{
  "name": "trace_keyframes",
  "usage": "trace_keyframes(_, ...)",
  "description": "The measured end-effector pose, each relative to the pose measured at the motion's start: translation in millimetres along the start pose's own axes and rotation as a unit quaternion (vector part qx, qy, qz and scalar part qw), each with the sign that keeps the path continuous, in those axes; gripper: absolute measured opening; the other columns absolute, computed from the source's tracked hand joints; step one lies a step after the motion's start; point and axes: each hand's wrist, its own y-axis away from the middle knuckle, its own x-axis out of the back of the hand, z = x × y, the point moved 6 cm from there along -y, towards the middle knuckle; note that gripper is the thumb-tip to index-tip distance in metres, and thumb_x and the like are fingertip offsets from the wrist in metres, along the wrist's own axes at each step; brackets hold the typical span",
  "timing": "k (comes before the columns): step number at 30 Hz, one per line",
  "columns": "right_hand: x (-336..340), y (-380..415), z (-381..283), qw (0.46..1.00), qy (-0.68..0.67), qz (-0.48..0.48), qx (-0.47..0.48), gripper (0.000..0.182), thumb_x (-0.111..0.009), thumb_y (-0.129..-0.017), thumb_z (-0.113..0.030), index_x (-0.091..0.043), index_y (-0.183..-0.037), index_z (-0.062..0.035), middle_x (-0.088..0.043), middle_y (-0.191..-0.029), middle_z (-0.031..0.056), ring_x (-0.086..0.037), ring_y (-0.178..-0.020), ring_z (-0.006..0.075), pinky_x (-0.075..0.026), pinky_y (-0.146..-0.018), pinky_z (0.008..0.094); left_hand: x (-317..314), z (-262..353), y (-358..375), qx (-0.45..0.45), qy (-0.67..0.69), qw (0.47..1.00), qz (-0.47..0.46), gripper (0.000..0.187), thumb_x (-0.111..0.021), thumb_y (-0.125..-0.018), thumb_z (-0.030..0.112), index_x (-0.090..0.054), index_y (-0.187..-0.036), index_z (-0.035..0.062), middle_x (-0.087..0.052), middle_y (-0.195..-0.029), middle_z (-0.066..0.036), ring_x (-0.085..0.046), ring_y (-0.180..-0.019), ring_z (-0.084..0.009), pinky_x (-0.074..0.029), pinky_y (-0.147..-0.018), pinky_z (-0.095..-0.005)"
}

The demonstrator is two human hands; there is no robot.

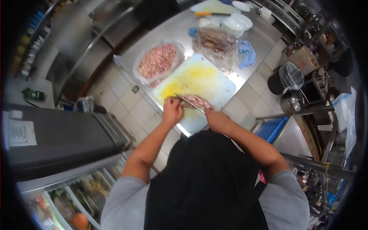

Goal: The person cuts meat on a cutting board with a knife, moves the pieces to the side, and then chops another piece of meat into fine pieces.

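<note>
A pale, yellow-stained cutting board [201,76] lies on the steel table in front of me. On its near part is a long piece of raw pink meat [198,101]. My right hand [217,120] is closed around the handle of a knife [191,104]; the blade slants across the meat, tip pointing up and left. Curled fingers of my left hand [173,111] press at the meat's left end, close to the blade; the exact contact is partly hidden. Left of the board sits a plastic bag of chopped meat [158,61].
Behind the board is a clear bag of brownish meat [216,44], with a blue cloth [246,53] to its right. White bowls [237,23] and an orange-handled knife [203,13] lie farther back. A grey refrigerator [65,140] stands left; a lined bin [291,76] stands right.
</note>
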Motion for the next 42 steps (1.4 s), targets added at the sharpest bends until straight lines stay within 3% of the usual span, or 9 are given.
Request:
trace_keyframes(4, -1, 21, 9, 0.999, -0.026, -0.002, -0.024, 0.038, -0.055, -0.094, -0.003, -0.051, -0.131, 0.0035, -0.073, -0.110, 0.0315, -0.072, -0.107, 0.0483, -0.057, -0.090, 0.0596, 10, 4, -10, -0.023, 0.009, 1.000, -0.017, 0.028, -0.070, -0.085, 0.012, -0.069, -0.112, 0.0028, -0.056, -0.109, -0.022, -0.058, -0.105, -0.0420, -0.050, -0.093, -0.0502)
trace_keyframes(12, -13, 11, 28, 0.995, -0.093, 0.026, -0.012, 0.043, -0.061, -0.090, -0.002, -0.052, -0.130, 0.0067, -0.073, -0.114, 0.0316, -0.071, -0.109, 0.0486, -0.056, -0.093, 0.0551, 18, -2, -29, -0.081, -0.075, 0.979, -0.169, 0.044, -0.076, -0.085, 0.021, -0.065, -0.124, 0.0032, -0.060, -0.120, -0.021, -0.059, -0.114, -0.0418, -0.050, -0.100, -0.0501)
trace_keyframes(16, -18, 9, 36, 0.986, -0.152, 0.066, -0.014, 0.046, -0.064, -0.099, -0.013, -0.049, -0.137, 0.0086, -0.072, -0.114, 0.0329, -0.069, -0.110, 0.0496, -0.054, -0.095, 0.0558, 16, 2, -39, -0.121, -0.116, 0.962, -0.214, 0.048, -0.077, -0.083, 0.024, -0.065, -0.126, 0.0053, -0.062, -0.117, -0.021, -0.061, -0.110, -0.0421, -0.052, -0.096, -0.0518)
trace_keyframes(18, -16, 14, 34, 0.986, -0.155, 0.063, -0.010, 0.048, -0.061, -0.090, -0.002, -0.051, -0.136, 0.0093, -0.072, -0.117, 0.0321, -0.071, -0.112, 0.0484, -0.056, -0.095, 0.0546, 14, 3, -40, -0.104, -0.166, 0.954, -0.226, 0.048, -0.075, -0.083, 0.024, -0.065, -0.127, 0.0065, -0.064, -0.113, -0.021, -0.062, -0.107, -0.0419, -0.053, -0.094, -0.0531)
trace_keyframes(24, -16, 16, 36, 0.981, -0.178, 0.073, -0.025, 0.047, -0.058, -0.092, -0.002, -0.050, -0.137, 0.0100, -0.072, -0.118, 0.0342, -0.070, -0.113, 0.0493, -0.056, -0.096, 0.0549, 16, -27, -56, -0.084, -0.201, 0.961, -0.169, 0.034, -0.063, -0.090, 0.024, -0.067, -0.117, 0.0039, -0.066, -0.110, -0.024, -0.064, -0.104, -0.0454, -0.055, -0.089, -0.0549)
trace_keyframes(30, -29, 18, 38, 0.975, -0.199, 0.098, -0.030, 0.048, -0.057, -0.091, -0.002, -0.050, -0.136, 0.0101, -0.072, -0.114, 0.0327, -0.071, -0.110, 0.0484, -0.056, -0.095, 0.0549, 27, -67, -102, 0.068, -0.197, 0.968, -0.138, 0.029, -0.063, -0.094, 0.022, -0.065, -0.112, -0.0003, -0.070, -0.103, -0.027, -0.068, -0.095, -0.0481, -0.054, -0.085, -0.0569)
trace_keyframes(36, -28, 26, 28, 0.967, -0.222, 0.115, -0.053, 0.037, -0.060, -0.095, -0.010, -0.058, -0.130, 0.0016, -0.073, -0.113, 0.0296, -0.071, -0.109, 0.0481, -0.056, -0.094, 0.0563, -12, -67, -144, 0.068, -0.120, 0.977, -0.163, 0.035, -0.071, -0.091, 0.020, -0.064, -0.116, -0.0033, -0.070, -0.101, -0.028, -0.068, -0.095, -0.0475, -0.053, -0.085, -0.0536)
trace_keyframes(38, -32, 30, 30, 0.944, -0.292, 0.149, -0.042, 0.033, -0.063, -0.099, -0.014, -0.059, -0.128, 0.0015, -0.073, -0.114, 0.0293, -0.070, -0.110, 0.0496, -0.055, -0.094, 0.0546, -13, -72, -142, 0.037, -0.074, 0.996, -0.031, 0.043, -0.076, -0.087, 0.014, -0.062, -0.124, -0.0037, -0.066, -0.110, -0.027, -0.063, -0.105, -0.0469, -0.051, -0.095, -0.0524)
trace_keyframes(42, -40, 49, 38, 0.897, -0.392, 0.204, -0.023, 0.035, -0.067, -0.100, -0.016, -0.059, -0.128, 0.0026, -0.072, -0.116, 0.0287, -0.069, -0.113, 0.0483, -0.055, -0.095, 0.0511, 4, -17, -120, -0.048, -0.083, 0.995, 0.042, 0.047, -0.074, -0.089, 0.008, -0.059, -0.132, -0.0038, -0.061, -0.124, -0.028, -0.058, -0.118, -0.0471, -0.046, -0.105, -0.0527)
